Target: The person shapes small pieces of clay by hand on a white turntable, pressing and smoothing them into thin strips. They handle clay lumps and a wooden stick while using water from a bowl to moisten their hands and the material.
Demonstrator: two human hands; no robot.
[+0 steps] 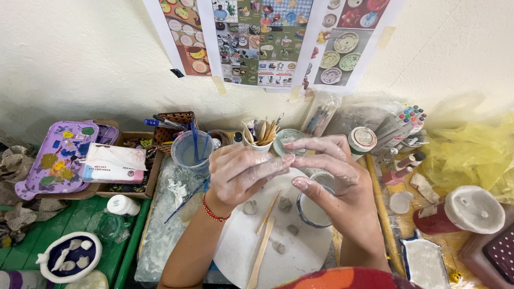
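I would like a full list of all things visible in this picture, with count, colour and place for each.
round board: one, white, centre, under the hands
wooden tools: two, tan, lying on the round board
clay lumps: about five, grey, on the round board
small bowl: one, white inside, on the board's right side
water cup: one, clear, behind the left hand, brushes inside
tool cup: one, white, holding wooden sticks
palette: one, purple, far left
markers: many, mixed colours, right rear
plastic bag: one, yellow, far right
posters: several, taped on the wall
left hand: clay-smeared, red bracelet at wrist
right hand: clay-smeared, fingertips meeting the left hand
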